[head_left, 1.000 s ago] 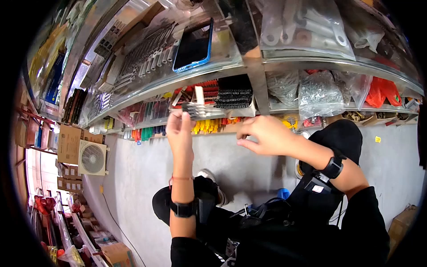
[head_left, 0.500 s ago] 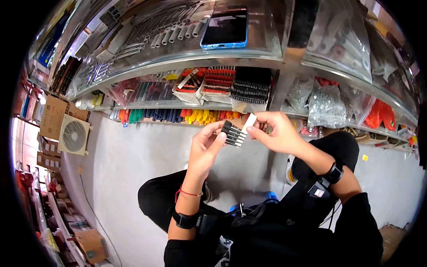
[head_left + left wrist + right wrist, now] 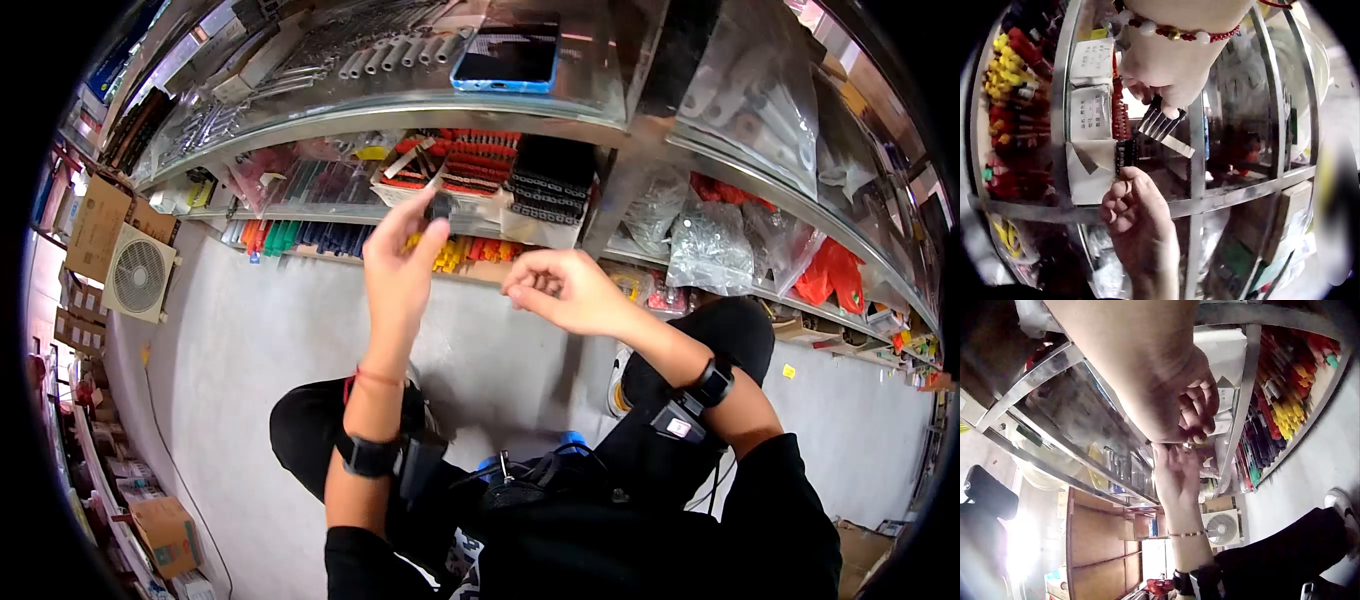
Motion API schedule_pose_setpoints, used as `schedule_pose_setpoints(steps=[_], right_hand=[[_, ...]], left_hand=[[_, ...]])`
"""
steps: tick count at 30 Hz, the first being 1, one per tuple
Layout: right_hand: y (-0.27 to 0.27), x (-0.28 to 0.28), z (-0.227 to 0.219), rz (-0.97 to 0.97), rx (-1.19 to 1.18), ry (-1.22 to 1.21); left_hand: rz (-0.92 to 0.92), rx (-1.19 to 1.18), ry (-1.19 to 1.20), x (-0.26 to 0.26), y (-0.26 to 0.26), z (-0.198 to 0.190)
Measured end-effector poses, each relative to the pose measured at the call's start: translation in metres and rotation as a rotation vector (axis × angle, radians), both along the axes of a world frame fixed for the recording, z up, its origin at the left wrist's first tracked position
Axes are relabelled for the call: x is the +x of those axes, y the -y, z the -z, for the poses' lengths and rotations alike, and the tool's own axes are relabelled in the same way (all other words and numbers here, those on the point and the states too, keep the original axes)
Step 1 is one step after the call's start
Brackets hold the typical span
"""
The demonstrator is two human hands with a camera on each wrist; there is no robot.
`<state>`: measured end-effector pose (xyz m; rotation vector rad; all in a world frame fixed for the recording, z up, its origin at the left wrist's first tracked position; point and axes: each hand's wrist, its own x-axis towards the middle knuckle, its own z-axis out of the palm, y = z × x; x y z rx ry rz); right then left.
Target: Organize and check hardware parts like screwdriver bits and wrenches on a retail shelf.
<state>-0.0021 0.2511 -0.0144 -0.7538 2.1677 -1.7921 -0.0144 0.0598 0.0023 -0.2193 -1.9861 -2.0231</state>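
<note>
Loosely, the right hand (image 3: 568, 292) curls; the left hand (image 3: 396, 262) pinches black-ended rods (image 3: 1157, 122).

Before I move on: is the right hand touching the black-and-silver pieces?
Apart. The left wrist view shows a gap between the right hand and the black-and-silver pieces.

Right hand (image 3: 566, 292) off the white strip (image 3: 1177, 146); left hand (image 3: 398, 270) nearer the white boxes (image 3: 540, 231)

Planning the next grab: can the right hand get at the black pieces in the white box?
Probably yes. The right hand looks empty, near the white box, and nothing visible blocks the front approach to the black pieces; the glass shelf overhead limits height.
</note>
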Motion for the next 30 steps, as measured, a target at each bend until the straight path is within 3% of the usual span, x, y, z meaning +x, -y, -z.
schedule_pose_setpoints(steps=[5, 12, 15, 18, 22, 25, 30], right_hand=[[0.002, -0.004, 0.010, -0.022, 0.097, 0.006], [-0.004, 0.011, -0.004, -0.017, 0.093, -0.122], [-0.015, 0.016, -0.008, -0.033, 0.093, -0.205], [-0.023, 0.018, -0.010, -0.027, 0.114, -0.209], [-0.032, 0.019, -0.011, -0.030, 0.183, -0.307], [-0.036, 0.020, -0.007, -0.036, 0.225, -0.327], [-0.037, 0.019, -0.003, -0.048, 0.272, -0.321]], left_hand=[[0.015, 0.014, 0.022, -0.059, -0.026, 0.005], [0.001, 0.461, 0.136, -0.117, -0.063, 0.001], [0.018, 0.167, 0.153, -0.127, -0.071, -0.005], [-0.137, -1.046, -0.257, -0.126, -0.077, -0.011], [-0.037, -1.067, -0.434, -0.142, -0.075, 0.002], [-0.100, -1.202, -0.565, -0.152, -0.073, 0.005], [-0.170, -1.240, -0.542, -0.146, -0.077, 0.000]])
